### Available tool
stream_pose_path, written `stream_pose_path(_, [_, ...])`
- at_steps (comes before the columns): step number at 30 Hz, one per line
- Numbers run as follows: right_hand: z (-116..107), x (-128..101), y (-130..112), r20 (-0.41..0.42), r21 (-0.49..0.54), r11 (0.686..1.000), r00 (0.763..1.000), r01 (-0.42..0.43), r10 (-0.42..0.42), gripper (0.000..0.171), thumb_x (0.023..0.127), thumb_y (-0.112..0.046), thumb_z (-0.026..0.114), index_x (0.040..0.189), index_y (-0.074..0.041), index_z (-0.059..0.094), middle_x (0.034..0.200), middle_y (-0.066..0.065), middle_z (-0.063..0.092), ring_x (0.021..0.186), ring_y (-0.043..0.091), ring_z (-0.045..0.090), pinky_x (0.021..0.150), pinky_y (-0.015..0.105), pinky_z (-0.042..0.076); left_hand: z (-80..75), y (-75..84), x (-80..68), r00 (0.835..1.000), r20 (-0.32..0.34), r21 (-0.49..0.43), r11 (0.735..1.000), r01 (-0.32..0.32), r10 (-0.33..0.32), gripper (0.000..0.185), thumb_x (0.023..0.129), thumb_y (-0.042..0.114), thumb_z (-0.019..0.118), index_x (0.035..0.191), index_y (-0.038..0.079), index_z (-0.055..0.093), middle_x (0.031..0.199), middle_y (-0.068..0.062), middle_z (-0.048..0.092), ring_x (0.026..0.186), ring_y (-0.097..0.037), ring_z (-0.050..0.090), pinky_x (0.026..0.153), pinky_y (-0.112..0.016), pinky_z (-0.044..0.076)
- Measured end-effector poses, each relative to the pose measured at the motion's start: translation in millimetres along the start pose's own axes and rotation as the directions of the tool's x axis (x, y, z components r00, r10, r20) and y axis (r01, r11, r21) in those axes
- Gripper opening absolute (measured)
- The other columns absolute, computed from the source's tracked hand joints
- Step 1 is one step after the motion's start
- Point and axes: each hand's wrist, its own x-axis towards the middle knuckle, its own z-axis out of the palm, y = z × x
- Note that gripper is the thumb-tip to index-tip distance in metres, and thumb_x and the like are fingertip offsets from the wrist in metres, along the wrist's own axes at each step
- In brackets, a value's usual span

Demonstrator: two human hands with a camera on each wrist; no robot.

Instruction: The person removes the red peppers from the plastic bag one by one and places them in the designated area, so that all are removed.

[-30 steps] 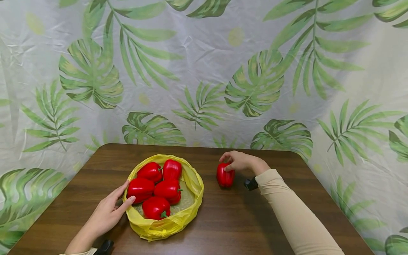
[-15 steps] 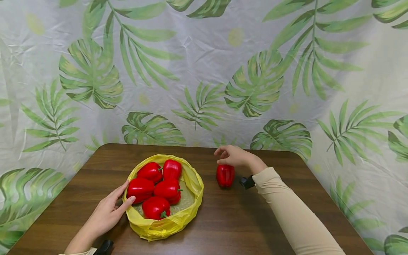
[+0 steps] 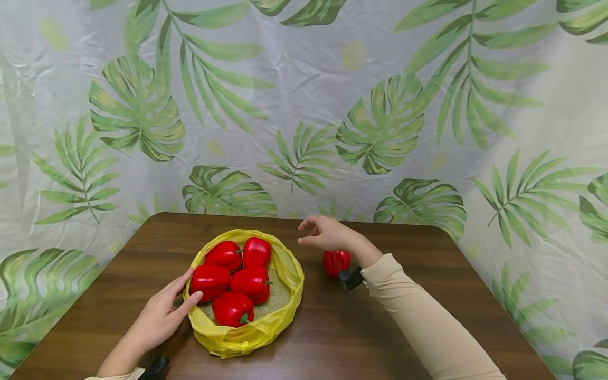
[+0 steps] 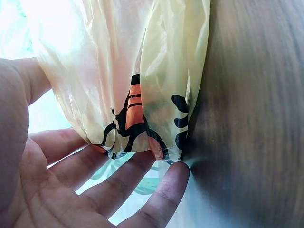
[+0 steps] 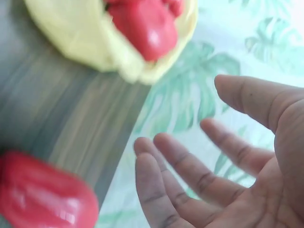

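Note:
A yellow plastic bag (image 3: 290, 274) lies rolled open on the brown table (image 3: 332, 332) with several red bell peppers (image 3: 233, 309) inside. My left hand (image 3: 163, 311) rests flat against the bag's left side, fingers straight; the left wrist view shows those fingers (image 4: 142, 175) under the printed bag wall (image 4: 142, 95). One more red pepper (image 3: 336, 262) stands alone on the table right of the bag. My right hand (image 3: 323, 233) hovers above and left of it, fingers relaxed and holding nothing. The right wrist view shows the open palm (image 5: 228, 180), the lone pepper (image 5: 42, 197) and the bag (image 5: 118, 47).
A leaf-print curtain (image 3: 304, 105) hangs behind and around the table. The table's back edge runs just beyond the bag and lone pepper. Bare wood lies in front and to the right of the bag.
My right hand has let go of the lone pepper, lifted off it and moved left toward the bag. The pepper stays on the table. My left hand has not moved.

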Motion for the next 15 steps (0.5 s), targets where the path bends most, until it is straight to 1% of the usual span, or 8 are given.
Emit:
stream_pose_path(3, [8,-1,-11,0.018,0.065,0.998,1.000,-0.020,0.019,0.043,0.106,-0.032,0.070,0.142,-0.009,0.060,0.117,0.016,0.075,0.090,0.021,0.075,0.087,0.041,0.065,-0.4,0.2,-0.2,1.000,-0.001,0.006,1.000,-0.001,0.001,0.070,0.108,0.036,0.066,0.162,-0.001,0.043,0.160,-0.033,0.048,0.130,-0.051,0.065,0.089,-0.054,0.065])
stream_pose_path(7, [20,-3,-26,0.032,0.100,0.995,0.999,-0.021,0.018,0.044,0.106,-0.033,0.071,0.142,-0.011,0.058,0.109,0.017,0.076,0.083,0.019,0.073,0.079,0.035,0.065,-0.5,-0.1,-0.3,1.000,0.000,0.006,1.000,-0.001,0.001,0.071,0.108,0.036,0.067,0.163,-0.001,0.043,0.161,-0.033,0.049,0.130,-0.050,0.065,0.089,-0.053,0.065])
stream_pose_path(10, [29,-5,-35,0.037,0.112,0.994,0.999,-0.010,0.006,0.048,0.106,-0.033,0.071,0.144,-0.009,0.057,0.112,0.018,0.077,0.086,0.025,0.075,0.077,0.035,0.065,-0.3,-0.4,-0.3,1.000,0.003,0.006,1.000,-0.001,0.001,0.071,0.108,0.037,0.066,0.163,-0.001,0.042,0.161,-0.033,0.048,0.130,-0.050,0.065,0.089,-0.054,0.065])
stream_pose_path(14, [39,-7,-42,0.046,0.134,0.991,0.999,-0.014,0.008,0.053,0.104,-0.034,0.074,0.146,-0.009,0.054,0.117,0.018,0.076,0.096,0.033,0.076,0.082,0.041,0.067,-0.1,-0.8,-0.1,1.000,0.006,0.006,1.000,-0.003,0.003,0.071,0.108,0.037,0.066,0.163,-0.001,0.042,0.161,-0.033,0.048,0.131,-0.051,0.065,0.090,-0.055,0.065])
stream_pose_path(15, [42,-7,-43,0.052,0.145,0.989,0.999,-0.018,0.010,0.054,0.103,-0.034,0.075,0.146,-0.010,0.054,0.117,0.019,0.076,0.097,0.034,0.075,0.082,0.042,0.067,-0.1,-0.8,0.0,1.000,0.007,0.004,1.000,-0.004,0.004,0.071,0.108,0.037,0.066,0.163,-0.001,0.042,0.161,-0.033,0.048,0.131,-0.051,0.065,0.090,-0.055,0.065])
